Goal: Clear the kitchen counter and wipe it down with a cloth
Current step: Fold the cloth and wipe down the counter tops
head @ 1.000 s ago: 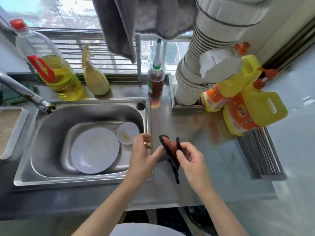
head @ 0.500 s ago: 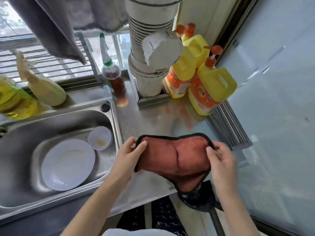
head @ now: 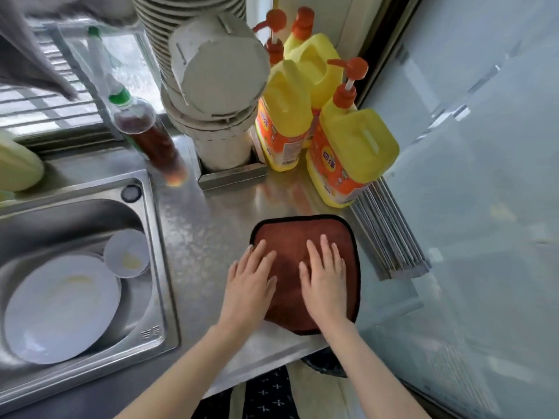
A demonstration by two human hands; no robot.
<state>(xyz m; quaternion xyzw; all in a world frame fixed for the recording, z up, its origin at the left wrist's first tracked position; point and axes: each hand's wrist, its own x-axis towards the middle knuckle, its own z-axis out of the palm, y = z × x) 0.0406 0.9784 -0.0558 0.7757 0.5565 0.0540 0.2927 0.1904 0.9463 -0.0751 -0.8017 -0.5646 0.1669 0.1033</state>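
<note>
A brown cloth (head: pixel 305 234) with a black hem lies spread flat on the steel counter (head: pixel 211 225), right of the sink. My left hand (head: pixel 251 282) presses its left part with straight fingers. My right hand (head: pixel 325 276) lies flat on its right part, fingers spread. Both palms cover the cloth's near half.
The sink (head: pixel 151 267) holds a white plate (head: pixel 60 309) and a small bowl (head: pixel 127 252). Behind the cloth stand yellow detergent jugs (head: pixel 348 152), a dark sauce bottle (head: pixel 148 137) and a white ribbed pipe (head: pixel 211 86). A folded metal rack (head: pixel 390 234) lies by the glass wall on the right.
The cloth was bunched, then held stretched between both hands in the air; now it lies flat on the counter with both hands pressed on it. My view has swung right.
</note>
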